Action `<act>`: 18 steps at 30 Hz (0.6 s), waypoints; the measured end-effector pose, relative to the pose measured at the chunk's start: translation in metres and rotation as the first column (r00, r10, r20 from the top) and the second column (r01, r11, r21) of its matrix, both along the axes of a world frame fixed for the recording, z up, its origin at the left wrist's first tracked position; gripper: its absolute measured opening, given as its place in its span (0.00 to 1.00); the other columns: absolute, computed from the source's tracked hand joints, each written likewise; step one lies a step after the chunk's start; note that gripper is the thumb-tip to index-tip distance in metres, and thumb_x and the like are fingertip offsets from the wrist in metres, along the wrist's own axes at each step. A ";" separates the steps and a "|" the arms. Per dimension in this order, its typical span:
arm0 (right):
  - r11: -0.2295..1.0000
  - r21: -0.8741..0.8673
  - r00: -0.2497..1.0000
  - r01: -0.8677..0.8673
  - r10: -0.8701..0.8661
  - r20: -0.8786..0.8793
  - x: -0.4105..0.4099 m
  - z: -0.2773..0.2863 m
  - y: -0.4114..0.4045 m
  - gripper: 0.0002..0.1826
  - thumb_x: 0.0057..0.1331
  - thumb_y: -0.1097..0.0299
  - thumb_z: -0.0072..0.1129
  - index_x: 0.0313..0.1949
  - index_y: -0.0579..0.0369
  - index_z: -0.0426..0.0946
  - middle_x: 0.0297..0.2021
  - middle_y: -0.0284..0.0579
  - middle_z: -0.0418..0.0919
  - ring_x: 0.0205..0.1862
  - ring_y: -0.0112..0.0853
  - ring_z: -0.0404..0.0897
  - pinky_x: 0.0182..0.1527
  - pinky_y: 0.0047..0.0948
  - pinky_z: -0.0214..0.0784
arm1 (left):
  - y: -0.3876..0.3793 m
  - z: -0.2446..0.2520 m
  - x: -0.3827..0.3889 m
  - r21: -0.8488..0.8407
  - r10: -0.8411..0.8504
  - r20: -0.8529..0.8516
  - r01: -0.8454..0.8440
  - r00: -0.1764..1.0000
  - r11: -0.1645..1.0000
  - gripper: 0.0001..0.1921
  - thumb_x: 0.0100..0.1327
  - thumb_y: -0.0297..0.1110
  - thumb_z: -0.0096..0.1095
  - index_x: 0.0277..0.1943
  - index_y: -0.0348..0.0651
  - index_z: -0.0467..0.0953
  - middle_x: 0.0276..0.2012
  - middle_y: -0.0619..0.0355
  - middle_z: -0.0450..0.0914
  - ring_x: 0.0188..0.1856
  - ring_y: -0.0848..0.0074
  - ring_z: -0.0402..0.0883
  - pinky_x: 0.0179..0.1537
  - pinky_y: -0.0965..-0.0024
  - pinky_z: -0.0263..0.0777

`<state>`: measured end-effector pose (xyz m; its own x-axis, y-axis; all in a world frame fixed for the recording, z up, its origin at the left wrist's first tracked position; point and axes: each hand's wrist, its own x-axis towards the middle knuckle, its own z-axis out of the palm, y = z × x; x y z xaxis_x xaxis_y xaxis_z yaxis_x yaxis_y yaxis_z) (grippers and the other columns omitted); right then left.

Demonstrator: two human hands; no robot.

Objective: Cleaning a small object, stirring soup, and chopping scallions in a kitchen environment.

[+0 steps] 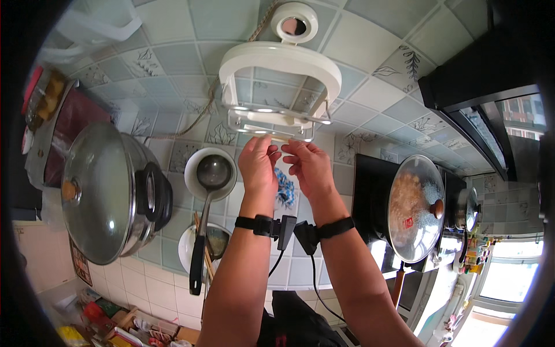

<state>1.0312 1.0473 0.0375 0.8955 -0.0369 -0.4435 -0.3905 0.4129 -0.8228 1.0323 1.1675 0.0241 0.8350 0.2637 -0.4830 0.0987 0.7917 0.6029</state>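
Note:
A white plastic rack (282, 54) with metal wire bars stands upright by the tiled wall, a round mirror-like disc (294, 26) at its top. Both my hands are raised at its lower edge, side by side and apart. My left hand (259, 162) has its fingers curled, tips close under the lower wire. My right hand (307, 162) is bent the same way, thumb near the fingertips. A thin pale strip shows at the fingertips; whether either hand grips it is unclear. Below and between the hands lies a crumpled blue-and-white cloth (285, 187). Black straps with cabled devices sit on both wrists.
To the left are a large lidded steel pot (99, 195), a white bowl (189, 180) with a ladle (207, 234), and another bowl (186, 249) with chopsticks. On the right, a glass-lidded pan (409, 208) of food sits on a black stove (368, 186), below a range hood (468, 99).

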 end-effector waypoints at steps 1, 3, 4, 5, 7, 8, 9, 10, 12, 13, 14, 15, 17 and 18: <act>1.000 -0.006 1.000 -0.013 0.013 -0.015 0.003 0.000 0.000 0.09 0.74 0.68 0.62 0.44 0.61 0.81 0.41 0.47 0.88 0.33 0.27 0.86 0.26 0.22 0.72 | 0.002 -0.001 0.003 -0.005 -0.012 0.016 0.012 1.000 1.000 0.03 0.70 0.27 0.66 0.44 0.40 0.81 0.34 0.63 0.80 0.35 0.82 0.80 0.33 0.79 0.77; 0.999 0.001 0.999 -0.034 0.034 -0.022 0.011 -0.007 -0.003 0.09 0.74 0.69 0.62 0.49 0.61 0.80 0.42 0.47 0.89 0.31 0.25 0.86 0.24 0.22 0.72 | 0.005 -0.009 0.009 0.022 -0.009 0.016 0.009 1.000 1.000 0.04 0.70 0.28 0.68 0.43 0.39 0.81 0.35 0.62 0.81 0.36 0.81 0.80 0.35 0.76 0.77; 0.999 0.031 0.998 -0.041 0.042 -0.053 0.013 -0.008 -0.004 0.09 0.74 0.70 0.61 0.50 0.61 0.80 0.42 0.47 0.89 0.31 0.25 0.85 0.24 0.22 0.72 | 0.005 -0.012 0.011 0.021 -0.014 0.023 0.014 1.000 1.000 0.04 0.70 0.28 0.68 0.43 0.39 0.81 0.35 0.62 0.81 0.36 0.81 0.80 0.35 0.76 0.77; 0.997 0.061 0.995 -0.047 0.052 -0.084 0.016 -0.008 -0.006 0.10 0.74 0.70 0.61 0.50 0.61 0.80 0.43 0.47 0.89 0.31 0.25 0.85 0.23 0.22 0.72 | 0.004 -0.015 0.012 0.016 -0.010 0.031 0.010 0.999 1.000 0.04 0.70 0.28 0.68 0.44 0.40 0.81 0.35 0.63 0.81 0.35 0.81 0.80 0.34 0.77 0.78; 0.997 0.068 0.994 -0.037 0.044 -0.104 0.019 -0.004 -0.005 0.11 0.74 0.70 0.60 0.53 0.60 0.80 0.43 0.48 0.89 0.31 0.25 0.85 0.23 0.22 0.71 | 0.004 -0.018 0.014 0.018 -0.010 0.034 0.009 0.999 1.000 0.05 0.70 0.28 0.69 0.44 0.40 0.80 0.34 0.63 0.81 0.34 0.82 0.80 0.33 0.78 0.78; 0.997 0.069 0.995 -0.028 0.035 -0.092 0.022 -0.002 -0.005 0.10 0.73 0.72 0.59 0.51 0.61 0.80 0.43 0.48 0.88 0.30 0.26 0.85 0.23 0.21 0.70 | 0.004 -0.019 0.016 -0.013 -0.016 0.072 0.017 0.997 1.000 0.05 0.70 0.29 0.69 0.46 0.40 0.80 0.35 0.63 0.81 0.34 0.82 0.80 0.33 0.78 0.78; 0.997 0.068 0.996 -0.020 0.025 -0.080 0.024 -0.001 -0.005 0.09 0.72 0.74 0.59 0.49 0.62 0.80 0.42 0.48 0.88 0.30 0.26 0.86 0.23 0.21 0.70 | 0.003 -0.020 0.017 -0.046 -0.020 0.109 0.026 0.994 0.999 0.06 0.71 0.29 0.69 0.47 0.41 0.80 0.35 0.63 0.82 0.33 0.82 0.80 0.33 0.79 0.78; 0.997 0.069 0.996 -0.018 0.024 -0.081 0.025 0.001 -0.006 0.09 0.72 0.74 0.59 0.49 0.62 0.80 0.42 0.48 0.88 0.30 0.26 0.86 0.23 0.21 0.70 | 0.004 -0.022 0.019 -0.045 -0.023 0.108 0.028 0.994 0.999 0.06 0.71 0.29 0.69 0.47 0.41 0.80 0.35 0.63 0.82 0.33 0.82 0.80 0.33 0.79 0.78; 0.996 0.086 0.997 -0.037 0.043 -0.071 0.029 0.003 -0.007 0.12 0.71 0.75 0.59 0.52 0.63 0.80 0.42 0.48 0.88 0.30 0.26 0.85 0.22 0.21 0.69 | 0.006 -0.024 0.023 -0.070 -0.022 0.121 0.031 0.992 0.997 0.07 0.70 0.28 0.70 0.48 0.40 0.81 0.36 0.63 0.83 0.33 0.82 0.80 0.32 0.78 0.78; 0.996 0.086 0.996 -0.034 0.040 -0.073 0.030 0.003 -0.008 0.12 0.71 0.75 0.59 0.52 0.63 0.80 0.42 0.48 0.88 0.30 0.26 0.85 0.22 0.21 0.69 | 0.006 -0.024 0.025 -0.083 -0.022 0.126 0.033 0.992 0.996 0.08 0.69 0.28 0.70 0.48 0.40 0.81 0.36 0.62 0.83 0.33 0.82 0.80 0.32 0.78 0.78; 0.998 0.058 0.997 -0.025 0.029 -0.071 0.031 0.004 -0.009 0.12 0.71 0.75 0.59 0.52 0.64 0.80 0.41 0.48 0.88 0.29 0.27 0.85 0.21 0.21 0.68 | 0.007 -0.024 0.028 -0.101 -0.039 0.121 0.051 0.992 0.994 0.09 0.68 0.27 0.71 0.48 0.40 0.81 0.37 0.63 0.83 0.32 0.81 0.80 0.32 0.77 0.77; 0.999 0.034 0.997 -0.019 0.021 -0.070 0.031 0.007 -0.005 0.13 0.71 0.75 0.59 0.53 0.64 0.81 0.40 0.49 0.89 0.28 0.27 0.85 0.20 0.22 0.67 | 0.008 -0.024 0.029 -0.097 -0.039 0.117 0.050 0.992 0.994 0.09 0.68 0.27 0.71 0.48 0.40 0.81 0.37 0.63 0.83 0.32 0.81 0.80 0.32 0.77 0.77; 0.998 -0.065 0.997 -0.025 0.020 -0.079 0.031 0.015 -0.001 0.12 0.71 0.75 0.60 0.52 0.64 0.82 0.38 0.48 0.88 0.27 0.27 0.85 0.19 0.22 0.66 | 0.009 -0.025 0.029 -0.072 -0.016 0.078 0.021 0.997 0.997 0.09 0.67 0.26 0.71 0.49 0.40 0.81 0.37 0.63 0.83 0.32 0.81 0.80 0.31 0.78 0.77; 0.985 -0.171 0.997 -0.027 0.013 -0.081 0.031 0.018 0.000 0.12 0.71 0.74 0.60 0.51 0.64 0.83 0.36 0.48 0.88 0.26 0.28 0.85 0.18 0.23 0.66 | 0.008 -0.023 0.030 -0.071 -0.019 0.077 0.025 0.997 0.997 0.09 0.67 0.26 0.71 0.49 0.40 0.81 0.37 0.63 0.83 0.32 0.81 0.80 0.31 0.78 0.77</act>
<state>1.0626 1.0473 0.0560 0.8592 -0.1011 -0.5016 -0.4639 0.2599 -0.8469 1.0619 1.1759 0.0010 0.8752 0.2119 -0.4350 0.0726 0.8313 0.5510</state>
